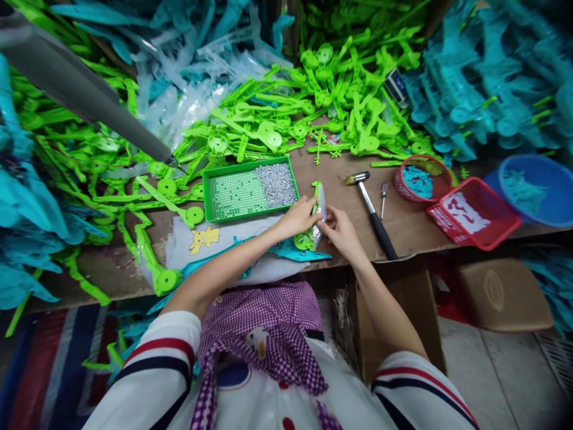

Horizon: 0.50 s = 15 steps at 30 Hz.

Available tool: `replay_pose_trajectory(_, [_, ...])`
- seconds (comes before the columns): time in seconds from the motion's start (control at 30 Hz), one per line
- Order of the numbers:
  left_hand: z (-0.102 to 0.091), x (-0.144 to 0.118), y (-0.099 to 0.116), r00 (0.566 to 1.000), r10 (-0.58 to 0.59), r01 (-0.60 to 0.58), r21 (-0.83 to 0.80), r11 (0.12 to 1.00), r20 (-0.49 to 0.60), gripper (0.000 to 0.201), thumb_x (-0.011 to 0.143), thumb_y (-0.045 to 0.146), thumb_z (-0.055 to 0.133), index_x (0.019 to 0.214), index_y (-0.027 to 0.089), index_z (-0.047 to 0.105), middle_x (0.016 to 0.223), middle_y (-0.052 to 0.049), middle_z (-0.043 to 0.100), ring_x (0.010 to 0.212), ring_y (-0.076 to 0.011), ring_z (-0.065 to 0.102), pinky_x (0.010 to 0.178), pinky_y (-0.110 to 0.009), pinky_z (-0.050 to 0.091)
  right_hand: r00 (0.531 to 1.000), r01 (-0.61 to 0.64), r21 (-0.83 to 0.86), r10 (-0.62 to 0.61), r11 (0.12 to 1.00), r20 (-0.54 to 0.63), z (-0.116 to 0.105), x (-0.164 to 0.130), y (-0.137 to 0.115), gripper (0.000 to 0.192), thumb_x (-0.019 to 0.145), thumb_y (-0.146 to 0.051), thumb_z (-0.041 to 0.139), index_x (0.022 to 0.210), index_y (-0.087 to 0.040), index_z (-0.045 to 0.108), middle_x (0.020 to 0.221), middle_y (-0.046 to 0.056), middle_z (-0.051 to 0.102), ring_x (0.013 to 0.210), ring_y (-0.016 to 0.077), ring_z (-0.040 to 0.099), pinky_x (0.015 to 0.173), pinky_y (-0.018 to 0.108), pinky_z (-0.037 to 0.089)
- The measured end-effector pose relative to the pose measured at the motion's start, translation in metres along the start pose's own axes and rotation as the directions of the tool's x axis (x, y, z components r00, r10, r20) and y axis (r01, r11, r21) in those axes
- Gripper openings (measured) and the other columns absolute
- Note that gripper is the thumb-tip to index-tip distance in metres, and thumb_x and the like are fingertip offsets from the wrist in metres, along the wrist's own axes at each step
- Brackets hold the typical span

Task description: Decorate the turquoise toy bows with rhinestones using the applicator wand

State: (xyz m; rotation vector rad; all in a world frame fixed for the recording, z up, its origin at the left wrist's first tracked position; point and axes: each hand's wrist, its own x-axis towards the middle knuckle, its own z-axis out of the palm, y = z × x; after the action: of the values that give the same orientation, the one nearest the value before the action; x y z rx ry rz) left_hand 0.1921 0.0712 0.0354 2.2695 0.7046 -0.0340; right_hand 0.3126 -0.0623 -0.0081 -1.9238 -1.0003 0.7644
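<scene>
- Green plastic part [316,206], centre of frame above the table edge [403,230]: gripped in both hands, seemingly mid-assembly.
- Left hand [299,216]: fingers curled on the part's left side, forearm angled in from lower left.
- Right hand [341,230]: pinching its right edge.
- Green tray [249,189] just behind: small screws partly set out.
- Green parts pile [313,101], upper centre: large; much work looks left.
- Hammer [371,209], right of centre: lying unused.
</scene>
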Motion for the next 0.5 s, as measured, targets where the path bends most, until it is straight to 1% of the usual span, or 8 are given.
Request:
replay_pose_trajectory(0.07, [0.001,-0.003,-0.004,0.999,0.029,-0.028,-0.046,0.999,0.02,0.057,0.095,0.027,0.059,0.147,0.008,0.046,0.124,-0.018,0.062,0.111,-0.0268,0.064,0.101,-0.04,0.048,0.999,0.006,-0.028,-0.005,1.0,0.037,-0.001,-0.001,-0.001,0.066,0.083,-0.057,0.065,0.136,-0.019,0.058,0.109,0.012,0.064,0.07,0.0191,0.063,0.075,0.047,0.06])
replay_pose_trajectory(0.13, [0.001,-0.008,-0.008,0.997,0.058,-0.052,-0.103,0.993,0.054,0.061,0.092,0.028,0.065,0.147,0.011,0.047,0.126,-0.017,0.063,0.106,-0.0252,0.066,0.097,-0.039,0.051,0.999,0.013,-0.067,-0.01,0.998,0.051,-0.004,-0.001,-0.003,0.062,0.085,-0.058,0.062,0.132,-0.018,0.06,0.107,0.012,0.066,0.073,0.0209,0.065,0.08,0.048,0.059])
replay_pose_trajectory(0.23, [0.004,-0.017,-0.009,0.994,0.087,-0.074,-0.162,0.984,0.072,0.072,0.085,0.024,0.074,0.15,0.011,0.045,0.13,-0.018,0.064,0.103,-0.0247,0.068,0.095,-0.039,0.053,0.996,0.072,-0.189,-0.06,0.979,0.064,-0.011,-0.001,-0.006,0.059,0.086,-0.06,0.061,0.126,-0.016,0.065,0.105,0.013,0.068,0.09,0.0265,0.067,0.089,0.049,0.057])
replay_pose_trajectory(0.27, [0.005,-0.02,-0.009,0.994,0.087,-0.074,-0.171,0.982,0.067,0.073,0.084,0.022,0.074,0.15,0.01,0.045,0.132,-0.019,0.064,0.103,-0.0247,0.068,0.095,-0.039,0.053,0.994,0.1,-0.233,-0.084,0.967,0.077,-0.014,0.001,-0.008,0.06,0.087,-0.06,0.06,0.128,-0.017,0.065,0.107,0.013,0.068,0.095,0.0279,0.067,0.09,0.049,0.056])
replay_pose_trajectory(0.33, [0.006,-0.023,-0.008,0.996,0.067,-0.056,-0.182,0.982,0.058,0.073,0.083,0.02,0.075,0.149,0.008,0.046,0.133,-0.02,0.064,0.103,-0.0248,0.068,0.095,-0.04,0.054,0.987,0.155,-0.301,-0.135,0.941,0.086,-0.019,0.006,-0.011,0.063,0.091,-0.06,0.053,0.138,-0.019,0.059,0.119,0.015,0.067,0.103,0.0292,0.067,0.093,0.049,0.056])
replay_pose_trajectory(0.4, [0.007,-0.025,-0.008,0.998,0.046,-0.036,-0.186,0.982,0.051,0.073,0.082,0.02,0.076,0.148,0.009,0.047,0.131,-0.019,0.065,0.103,-0.0252,0.068,0.095,-0.041,0.054,0.975,0.223,-0.38,-0.214,0.898,0.065,-0.022,0.017,-0.015,0.064,0.098,-0.056,0.043,0.151,-0.022,0.045,0.142,0.016,0.058,0.121,0.0302,0.063,0.101,0.049,0.053])
replay_pose_trajectory(0.47, [0.007,-0.025,-0.008,0.999,0.038,-0.03,-0.189,0.981,0.038,0.072,0.081,0.021,0.078,0.147,0.011,0.05,0.127,-0.016,0.067,0.102,-0.0252,0.068,0.093,-0.041,0.054,0.954,0.289,-0.48,-0.291,0.828,0.071,-0.023,0.032,-0.017,0.062,0.102,-0.049,0.034,0.157,-0.023,0.036,0.16,0.013,0.043,0.141,0.0293,0.049,0.112,0.05,0.045])
replay_pose_trajectory(0.5, [0.008,-0.025,-0.009,0.999,0.037,-0.029,-0.196,0.98,0.033,0.072,0.08,0.021,0.078,0.146,0.011,0.051,0.125,-0.015,0.068,0.101,-0.0247,0.068,0.092,-0.04,0.055,0.944,0.32,-0.527,-0.314,0.787,0.103,-0.023,0.039,-0.017,0.06,0.103,-0.046,0.031,0.158,-0.023,0.035,0.164,0.01,0.038,0.148,0.0281,0.041,0.116,0.051,0.042])
